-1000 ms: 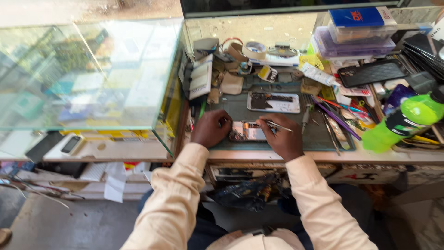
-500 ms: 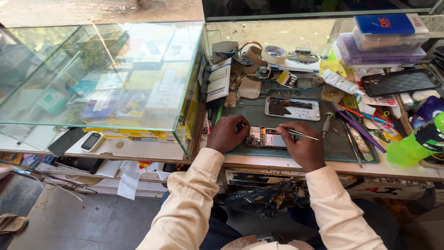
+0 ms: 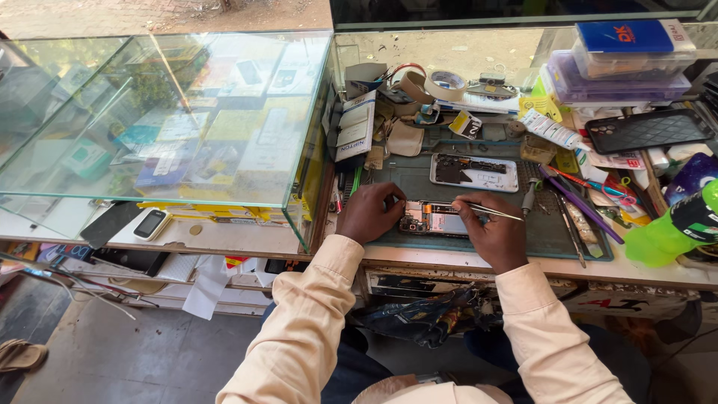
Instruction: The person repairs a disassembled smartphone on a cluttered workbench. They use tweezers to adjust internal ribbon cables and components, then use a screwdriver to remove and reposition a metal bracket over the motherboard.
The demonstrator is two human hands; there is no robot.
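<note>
Right hand (image 3: 495,238): fingers pinched on tweezers (image 3: 493,212). Left hand (image 3: 369,213): fingers curled on an opened phone (image 3: 437,219), lying on the green mat (image 3: 550,228) at the table's near edge; back cover (image 3: 473,172) just beyond.

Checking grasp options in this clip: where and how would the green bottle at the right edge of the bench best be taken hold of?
Probably around the green body below the black cap, coming from its right or from above. The green bottle lies tilted on clutter at the bench's right end, cap toward the upper right; pens and tools crowd its left side. Its round body suits a wrap grip.
</note>
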